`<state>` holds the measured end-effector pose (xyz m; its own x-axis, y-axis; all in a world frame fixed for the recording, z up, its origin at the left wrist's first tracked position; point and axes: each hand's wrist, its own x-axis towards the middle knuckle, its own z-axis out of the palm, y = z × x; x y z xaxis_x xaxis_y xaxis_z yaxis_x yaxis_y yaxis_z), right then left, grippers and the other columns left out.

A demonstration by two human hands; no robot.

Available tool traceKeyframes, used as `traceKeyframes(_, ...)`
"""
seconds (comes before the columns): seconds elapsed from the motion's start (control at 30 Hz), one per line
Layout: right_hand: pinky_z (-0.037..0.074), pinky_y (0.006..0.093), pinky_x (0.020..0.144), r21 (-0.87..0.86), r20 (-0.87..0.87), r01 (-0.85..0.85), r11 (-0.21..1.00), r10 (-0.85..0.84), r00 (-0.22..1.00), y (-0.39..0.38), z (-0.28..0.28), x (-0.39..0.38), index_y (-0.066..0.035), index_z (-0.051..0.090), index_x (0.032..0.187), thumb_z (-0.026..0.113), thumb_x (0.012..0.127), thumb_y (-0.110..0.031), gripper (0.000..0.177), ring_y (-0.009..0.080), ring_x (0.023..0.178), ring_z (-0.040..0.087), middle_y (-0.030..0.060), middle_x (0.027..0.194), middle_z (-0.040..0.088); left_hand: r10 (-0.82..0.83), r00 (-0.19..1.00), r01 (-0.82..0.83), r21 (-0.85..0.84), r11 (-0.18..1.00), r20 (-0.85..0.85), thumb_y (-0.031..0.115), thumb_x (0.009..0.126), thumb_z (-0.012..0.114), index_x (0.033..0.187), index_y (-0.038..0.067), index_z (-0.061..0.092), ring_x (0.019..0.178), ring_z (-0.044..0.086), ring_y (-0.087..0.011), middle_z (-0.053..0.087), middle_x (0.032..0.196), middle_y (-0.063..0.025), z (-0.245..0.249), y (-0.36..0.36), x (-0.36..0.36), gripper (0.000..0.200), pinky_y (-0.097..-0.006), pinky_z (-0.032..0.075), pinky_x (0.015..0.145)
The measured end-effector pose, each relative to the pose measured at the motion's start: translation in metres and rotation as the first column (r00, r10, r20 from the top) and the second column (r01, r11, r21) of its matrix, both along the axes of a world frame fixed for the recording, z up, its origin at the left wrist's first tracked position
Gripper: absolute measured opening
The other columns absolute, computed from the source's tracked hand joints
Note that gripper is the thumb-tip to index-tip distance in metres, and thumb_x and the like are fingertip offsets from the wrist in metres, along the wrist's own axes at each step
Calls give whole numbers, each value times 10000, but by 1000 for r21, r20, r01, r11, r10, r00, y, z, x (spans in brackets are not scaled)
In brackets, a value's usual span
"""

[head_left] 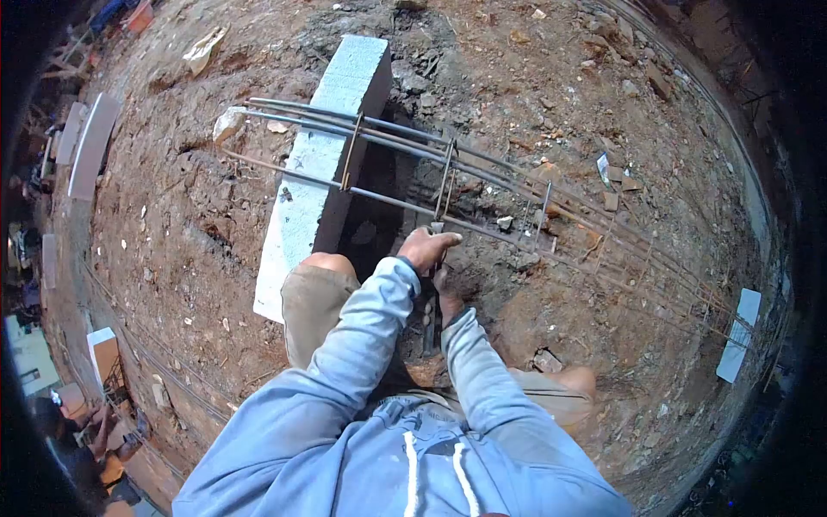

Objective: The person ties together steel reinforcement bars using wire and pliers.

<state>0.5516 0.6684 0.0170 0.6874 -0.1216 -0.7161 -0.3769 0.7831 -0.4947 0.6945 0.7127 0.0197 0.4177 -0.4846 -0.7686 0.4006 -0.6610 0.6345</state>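
Observation:
A long cage of steel reinforcing bars [396,201] with wire-thin square stirrups [351,153] lies across a white block [332,95]. Just below its nearest bar, my left hand [426,249] is closed around the upper part of a dark metal hand tool, whose kind I cannot make out. The tool's grey head [438,227] shows above the fist, close to a stirrup's lower end. Lower down, my right hand [447,295] has its fingers curled at the same tool, partly in shadow. The tool's lower end [431,340] points down between my knees.
The cage's far end rests on another white block [739,336] at right. Rough brown soil with stones and brick pieces surrounds me. More pale blocks [93,146] stand at left. Another person [82,439] is at lower left. A stone [546,360] lies by my right knee.

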Motion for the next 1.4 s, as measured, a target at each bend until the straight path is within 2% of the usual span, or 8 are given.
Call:
traceKeyframes(0.1,438,372,850,-308,144,-62,949,111,983,7,-55,-8,-51,505,1150,682,730,-413,582,274,954,556,102,1051,580,238,884,-321,-152,935,-402,312,758,648,734,-5,609,586,522,-116,599,702,-36,43,-7,-10,320,-275,412,539)
traceKeyframes(0.27,443,379,717,-647,-348,-624,439,558,753,15,25,-29,-14,570,937,659,725,-299,366,310,850,579,157,918,601,61,915,-88,49,995,399,399,788,549,874,-38,616,867,594,-375,598,865,-273,12,-16,-22,450,-416,452,750)
traceKeyframes(0.43,468,380,712,-967,31,-76,242,409,912,52,-15,-29,-49,579,1007,569,689,-83,320,342,850,580,190,917,610,87,917,-120,62,991,390,406,786,570,826,-27,611,803,569,-323,589,816,-221,24,-9,-24,438,-392,434,697)
traceKeyframes(0.47,484,365,715,-397,181,-32,917,112,977,45,10,-22,-59,584,1006,584,751,-153,272,286,850,597,146,932,618,111,948,-122,19,992,298,379,794,586,790,1,606,700,567,-247,594,743,-150,23,-4,-20,379,-354,428,619)
traceKeyframes(0.53,501,352,684,565,148,-16,825,-82,986,24,25,-32,-74,594,996,629,793,-245,268,256,731,601,103,835,629,230,973,-229,-108,967,-5,340,797,629,787,59,598,620,576,-159,599,713,-46,37,0,-21,283,-289,422,538)
traceKeyframes(0.6,501,353,650,626,272,-174,760,-4,962,14,10,-45,-79,601,987,660,772,-267,291,282,612,588,103,723,631,346,905,-383,-121,916,-246,338,796,633,800,62,591,594,553,-145,579,695,-34,46,-4,-26,279,-283,416,523)
traceKeyframes(0.93,435,307,699,-244,-211,-265,933,216,953,11,-18,-67,-37,625,956,633,795,-303,311,194,749,587,73,824,647,365,930,-354,-169,920,41,325,782,641,687,48,539,547,483,-112,507,605,-20,13,-4,-32,310,-308,422,508)
traceKeyframes(1.4,437,371,832,-881,-341,-439,175,408,847,40,-36,-42,20,495,1121,493,856,-208,349,272,961,563,180,1088,557,352,772,-516,197,834,530,442,765,598,1024,-2,545,998,543,-385,582,1016,-252,32,-28,-57,517,-422,430,840)
